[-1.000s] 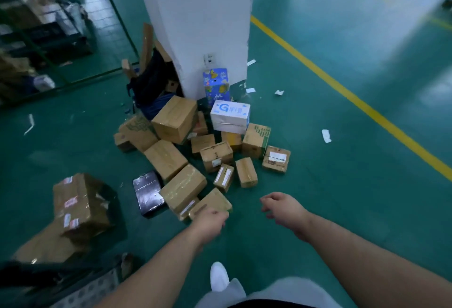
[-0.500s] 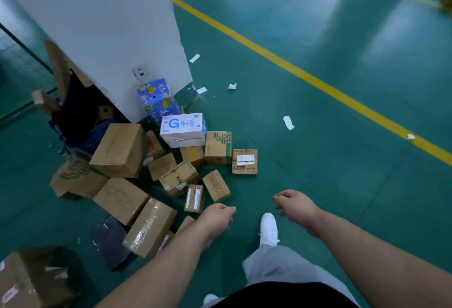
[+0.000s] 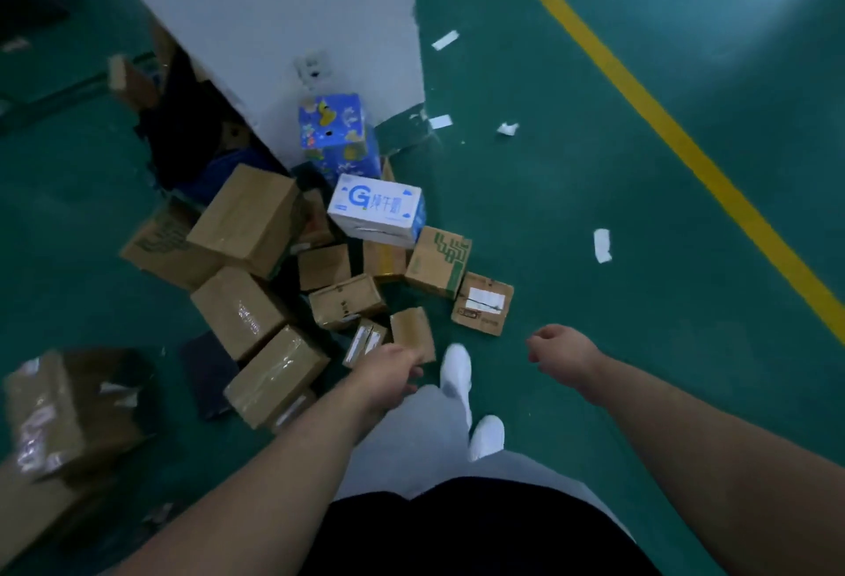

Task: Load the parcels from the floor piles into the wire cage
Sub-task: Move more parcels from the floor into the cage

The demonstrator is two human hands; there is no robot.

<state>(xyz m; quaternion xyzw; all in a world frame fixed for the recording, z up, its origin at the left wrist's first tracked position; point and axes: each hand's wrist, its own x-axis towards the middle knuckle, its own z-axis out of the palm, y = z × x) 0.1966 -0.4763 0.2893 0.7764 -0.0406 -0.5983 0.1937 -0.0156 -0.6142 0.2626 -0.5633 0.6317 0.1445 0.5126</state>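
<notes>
Left hand (image 3: 388, 376) and right hand (image 3: 564, 349) hang near parcels (image 3: 347, 305).

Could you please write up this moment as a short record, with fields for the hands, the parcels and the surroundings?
left hand: loosely curled, holds nothing, at the pile's near edge
right hand: loosely curled, holds nothing, over bare floor
brown cartons: heaped on the green floor against the white pillar
white box: blue G print, lies on top of the cartons
blue patterned box: behind it, at the pillar
labelled box: parcel nearest the right hand
floor marks: yellow line, paper scraps
progress: no parcel picked up yet
</notes>
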